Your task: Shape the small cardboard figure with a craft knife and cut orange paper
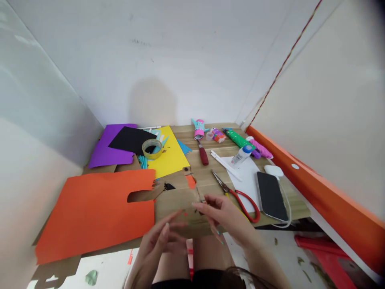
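One bare right hand (221,210) holds a small, narrow, brownish piece of thin material (201,197) pinched between thumb and forefinger, its other fingers curled beneath. The bare left hand (165,241) hangs apart from it, fingers spread wide and blurred; nothing shows in its grasp. The step in hand looks like close handling of that piece. I judge that the next move calls for a steady, light pinch, and for the left fingers to narrow if they are to help.

The piece is above the near part of the brown wood-grain table (210,176), left of the red-handled metal scissors (228,190) and just nearer than a small orange paper scrap (191,182). It looks slim, with a thin upper end pointing away from the person; the fingertips cover its lower part, and its material is too small to tell.
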`<state>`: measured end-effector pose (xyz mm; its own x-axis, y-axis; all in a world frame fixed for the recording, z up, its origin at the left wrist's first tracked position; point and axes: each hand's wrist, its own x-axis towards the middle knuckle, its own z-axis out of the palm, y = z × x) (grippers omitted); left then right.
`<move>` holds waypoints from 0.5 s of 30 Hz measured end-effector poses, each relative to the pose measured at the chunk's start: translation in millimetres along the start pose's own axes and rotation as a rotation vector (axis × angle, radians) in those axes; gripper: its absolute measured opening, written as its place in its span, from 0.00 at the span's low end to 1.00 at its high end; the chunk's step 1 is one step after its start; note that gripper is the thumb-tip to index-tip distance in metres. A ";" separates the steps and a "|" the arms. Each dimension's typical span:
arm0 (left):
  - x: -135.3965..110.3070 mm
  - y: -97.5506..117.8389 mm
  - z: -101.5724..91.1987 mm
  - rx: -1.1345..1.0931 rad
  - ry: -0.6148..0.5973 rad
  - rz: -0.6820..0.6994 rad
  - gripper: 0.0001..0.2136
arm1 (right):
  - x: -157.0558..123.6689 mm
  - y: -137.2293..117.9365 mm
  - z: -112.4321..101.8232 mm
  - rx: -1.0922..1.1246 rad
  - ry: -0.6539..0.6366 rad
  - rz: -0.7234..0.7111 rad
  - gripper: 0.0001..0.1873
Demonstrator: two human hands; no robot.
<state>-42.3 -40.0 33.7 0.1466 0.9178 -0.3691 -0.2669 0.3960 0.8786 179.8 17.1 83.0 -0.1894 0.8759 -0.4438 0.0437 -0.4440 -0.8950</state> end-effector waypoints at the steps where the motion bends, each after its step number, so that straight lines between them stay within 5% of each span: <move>1: 5.8 4.0 1.6 -0.068 0.016 0.054 0.29 | -5.2 0.2 6.6 0.074 -0.079 0.015 0.21; 6: 29.2 11.6 0.0 -0.243 -0.161 0.109 0.30 | -8.0 6.5 35.8 0.188 -0.369 0.104 0.21; 11: 35.8 10.2 -12.4 -0.266 -0.220 0.105 0.27 | 5.0 15.8 52.1 0.181 -0.391 0.097 0.22; 15: 37.6 9.7 -24.6 -0.286 -0.175 0.098 0.25 | 11.3 8.8 32.7 -0.002 -0.334 0.091 0.21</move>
<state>-62.9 -0.9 20.9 0.2610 0.9427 -0.2078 -0.5406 0.3211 0.7776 146.0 16.9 71.6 -0.4955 0.7221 -0.4827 0.0773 -0.5169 -0.8525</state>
